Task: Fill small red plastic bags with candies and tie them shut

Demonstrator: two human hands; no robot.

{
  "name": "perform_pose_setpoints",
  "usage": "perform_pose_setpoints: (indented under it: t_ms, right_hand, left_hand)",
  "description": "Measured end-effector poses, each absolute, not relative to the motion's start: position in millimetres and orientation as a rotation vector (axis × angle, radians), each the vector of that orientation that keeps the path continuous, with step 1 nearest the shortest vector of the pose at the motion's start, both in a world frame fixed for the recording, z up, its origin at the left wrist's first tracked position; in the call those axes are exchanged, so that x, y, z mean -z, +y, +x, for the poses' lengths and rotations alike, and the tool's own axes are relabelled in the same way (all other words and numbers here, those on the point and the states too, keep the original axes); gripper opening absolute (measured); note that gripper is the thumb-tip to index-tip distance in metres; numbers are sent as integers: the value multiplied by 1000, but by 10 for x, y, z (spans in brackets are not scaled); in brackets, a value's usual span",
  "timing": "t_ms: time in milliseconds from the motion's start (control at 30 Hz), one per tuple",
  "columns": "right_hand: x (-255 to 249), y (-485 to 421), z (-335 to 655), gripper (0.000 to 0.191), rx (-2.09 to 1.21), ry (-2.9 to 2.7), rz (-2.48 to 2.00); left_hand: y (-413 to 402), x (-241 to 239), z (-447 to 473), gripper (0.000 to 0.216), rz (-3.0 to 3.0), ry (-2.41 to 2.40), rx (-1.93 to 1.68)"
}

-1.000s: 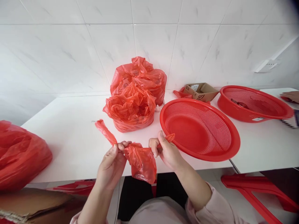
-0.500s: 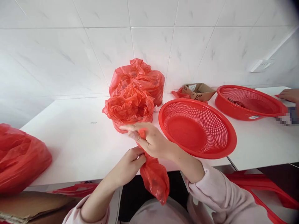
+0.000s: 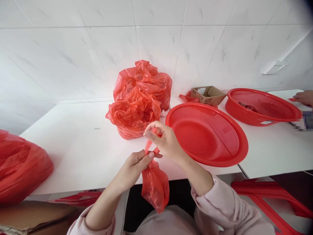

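Note:
A small red plastic bag (image 3: 156, 187) hangs in front of the table edge, its lower part filled out with contents I cannot make out. My left hand (image 3: 135, 166) is closed round the bag's gathered neck, thumb on top. Just above, my right hand (image 3: 165, 140) has its fingers curled round the twisted top end, which forms a loop. Behind my hands a red plastic bag with a crumpled open top (image 3: 134, 114) stands on the table. Against the wall behind that sits a larger full red bag (image 3: 144, 76).
An empty-looking red perforated basket (image 3: 234, 156) lies right of my hands. Farther right is another red basket (image 3: 259, 119) with dark items, near another person's hand (image 3: 303, 97). A small cardboard box (image 3: 211, 96) stands by the wall. A big red bag (image 3: 22, 166) occupies the left.
My right hand has drawn back and curled its fingers, bending the bag's top into a loop. My left thumb now lies across the neck. The hanging bag has shifted slightly left.

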State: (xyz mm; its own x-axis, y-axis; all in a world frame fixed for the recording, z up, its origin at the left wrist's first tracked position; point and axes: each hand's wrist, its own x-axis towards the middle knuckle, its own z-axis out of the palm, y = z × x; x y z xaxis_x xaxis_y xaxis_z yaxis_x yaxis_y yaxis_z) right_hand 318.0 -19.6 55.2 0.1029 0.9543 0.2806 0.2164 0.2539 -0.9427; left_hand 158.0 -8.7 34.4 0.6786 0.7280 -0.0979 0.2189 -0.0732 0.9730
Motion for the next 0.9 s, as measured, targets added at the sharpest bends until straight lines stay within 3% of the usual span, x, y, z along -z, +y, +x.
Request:
perform_pose_setpoints:
  t_ms: [100, 267, 467, 600, 667, 733, 900]
  right_hand:
    - [-570, -244, 3234, 38, -793, -1222, -1157]
    - [-559, -542, 3105, 25, -797, -1026, -1112]
    - [-219, -871, 3011, 22, -926, -1076, -1135]
    - [-149, -815, 3162, 3, -618, -1303, -1285]
    - [-175, -762, 3208, 17, -520, -1451, -1294]
    - [-187, -728, 3213, 26, -628, -1554, -1272]
    - [-90, -752, 3135, 15, -943, -1461, -1266]
  left_hand:
    - [-31, -338, 1531, 47, 1589, 778, -559]
    - [27, -311, 1454, 28, 1543, 811, -591]
    - [60, -221, 1382, 16, 1524, 795, -790]
    - [38, -222, 1401, 8, 1763, 777, -836]
    - [19, -245, 1416, 8, 1831, 720, -807]
    - [-7, -268, 1427, 10, 1816, 693, -764]
    - [-87, -245, 1442, 11, 1673, 762, -751]
